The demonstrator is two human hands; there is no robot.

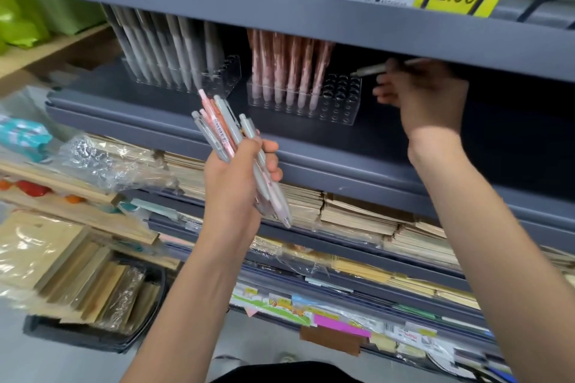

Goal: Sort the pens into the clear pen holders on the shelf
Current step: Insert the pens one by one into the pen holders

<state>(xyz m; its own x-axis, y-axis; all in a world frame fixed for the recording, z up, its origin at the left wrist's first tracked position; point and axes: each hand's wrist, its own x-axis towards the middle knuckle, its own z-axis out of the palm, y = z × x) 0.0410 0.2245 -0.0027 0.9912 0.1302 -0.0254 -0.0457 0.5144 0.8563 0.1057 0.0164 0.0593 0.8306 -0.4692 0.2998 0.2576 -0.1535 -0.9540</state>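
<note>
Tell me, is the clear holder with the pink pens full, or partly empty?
Partly empty. The pink pens stand upright in the left rows of the clear holder; the holes in its right rows hold nothing.

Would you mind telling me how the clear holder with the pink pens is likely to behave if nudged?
The clear holder looks like rigid plastic, probably light and apt to slide on the smooth shelf. Its tall pink pens crowd one side, so it may tip.
</note>
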